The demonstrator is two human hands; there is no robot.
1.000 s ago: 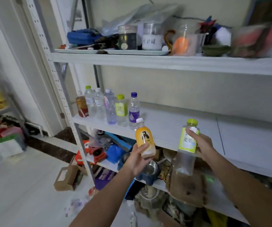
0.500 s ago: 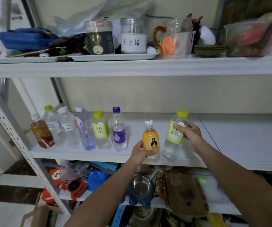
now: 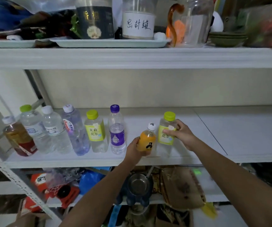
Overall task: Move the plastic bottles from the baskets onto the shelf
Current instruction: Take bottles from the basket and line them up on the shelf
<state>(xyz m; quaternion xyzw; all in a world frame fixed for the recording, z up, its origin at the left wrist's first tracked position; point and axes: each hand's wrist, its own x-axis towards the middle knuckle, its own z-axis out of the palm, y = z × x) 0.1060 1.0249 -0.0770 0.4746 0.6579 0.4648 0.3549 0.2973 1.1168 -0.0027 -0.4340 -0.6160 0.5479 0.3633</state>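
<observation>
My left hand (image 3: 134,150) grips a small orange bottle (image 3: 147,140) with a white cap, which stands on the white middle shelf (image 3: 222,136). Just right of it, my right hand (image 3: 182,133) holds a clear bottle with a green cap and yellow-green label (image 3: 166,138), also upright on the shelf. To the left stands a row of several plastic bottles: a purple-capped one (image 3: 117,133), a green-capped tea bottle (image 3: 95,131), clear water bottles (image 3: 53,128) and a brown one (image 3: 18,136). No basket is in view.
The upper shelf (image 3: 132,58) carries trays with jars (image 3: 137,18), a glass pitcher and green bowls. Below the middle shelf lie a metal pot (image 3: 137,184), a brown bag (image 3: 181,187), blue and red items. A perforated upright (image 3: 9,174) borders the left.
Both hands have brought the orange bottle and the green-capped bottle up and onto the middle shelf, beside the row. The view has come closer to the shelf.
</observation>
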